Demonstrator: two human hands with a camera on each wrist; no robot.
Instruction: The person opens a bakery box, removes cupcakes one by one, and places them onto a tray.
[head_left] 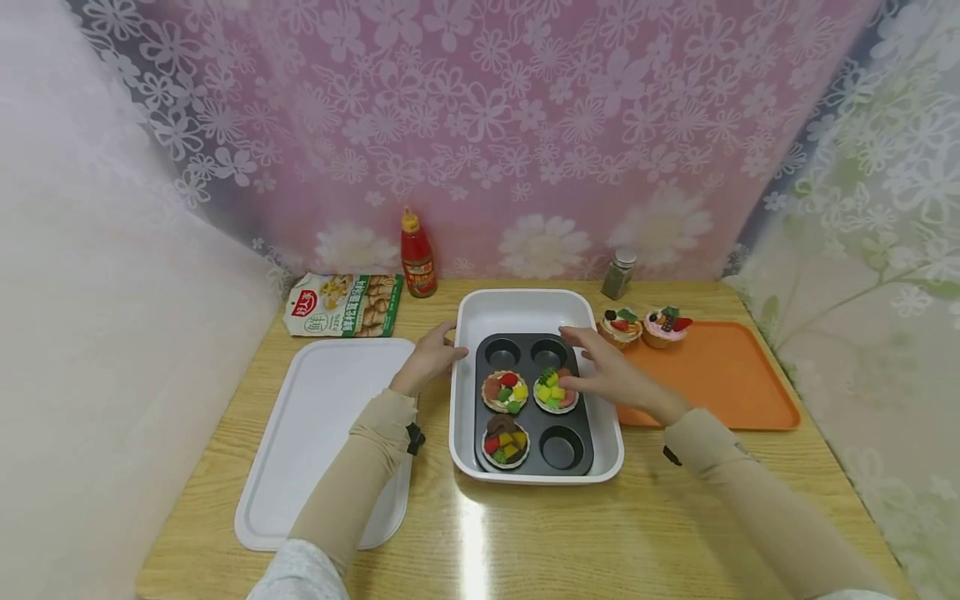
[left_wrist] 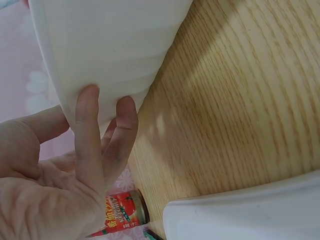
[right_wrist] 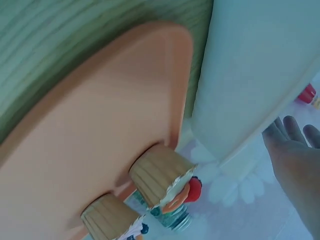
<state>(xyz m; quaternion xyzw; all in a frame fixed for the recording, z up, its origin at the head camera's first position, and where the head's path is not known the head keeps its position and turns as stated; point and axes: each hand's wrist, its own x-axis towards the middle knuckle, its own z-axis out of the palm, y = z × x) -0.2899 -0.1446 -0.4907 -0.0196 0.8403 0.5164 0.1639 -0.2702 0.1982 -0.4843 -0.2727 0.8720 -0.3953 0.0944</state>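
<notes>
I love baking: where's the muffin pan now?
In the head view, the muffin pan sits inside the white tub, right of centre, left of the orange tray.

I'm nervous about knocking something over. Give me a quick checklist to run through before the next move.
1. Left hand gripping the white tub: ok, thumb over the rim.
2. Muffin tin inside the tub: ok.
3. All six cups filled: not ok, three hold tarts.
4. Right hand clear of the middle-right tart: cannot tell; the thumb overlaps it in the head view.
5. Both cupcakes standing on the orange tray: ok.
</notes>
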